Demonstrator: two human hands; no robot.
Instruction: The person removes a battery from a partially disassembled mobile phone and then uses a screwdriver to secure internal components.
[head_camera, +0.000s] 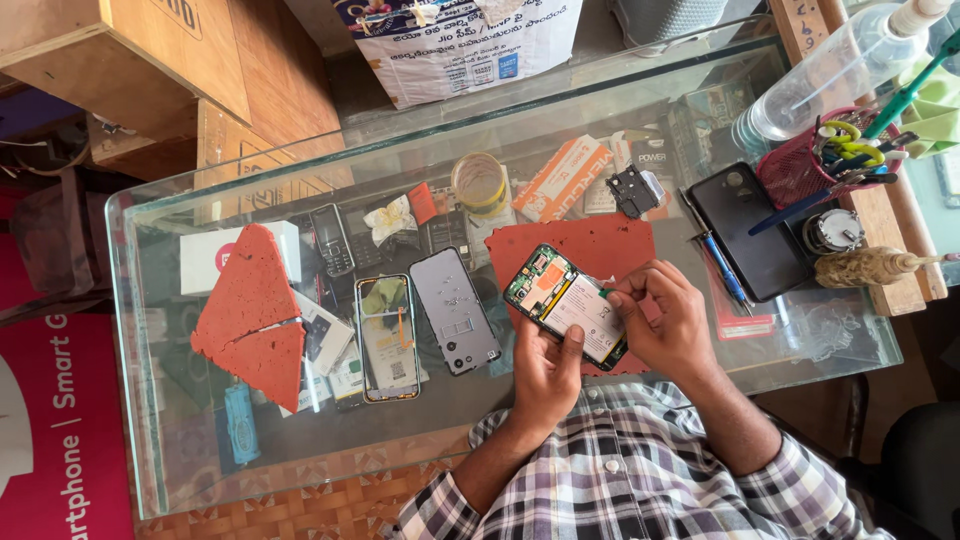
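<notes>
My left hand (545, 365) holds an opened smartphone body (563, 303) from below, with its green circuit board and white battery facing up. My right hand (665, 320) pinches at the phone's right edge, fingertips on a small part by the battery. Both hands hover over a red rubber mat (580, 245) on the glass counter (150, 330). Left of my hands lie a grey phone back cover (455, 310) and a separated phone screen (387, 338).
A red triangular mat (252, 310) lies at the left. A black phone (755, 230), a blue pen (722, 270), a red tool holder (810, 165), a spray bottle (830, 70) and a tape roll (480, 182) sit toward the back and right. Boxes and old phones show under the glass.
</notes>
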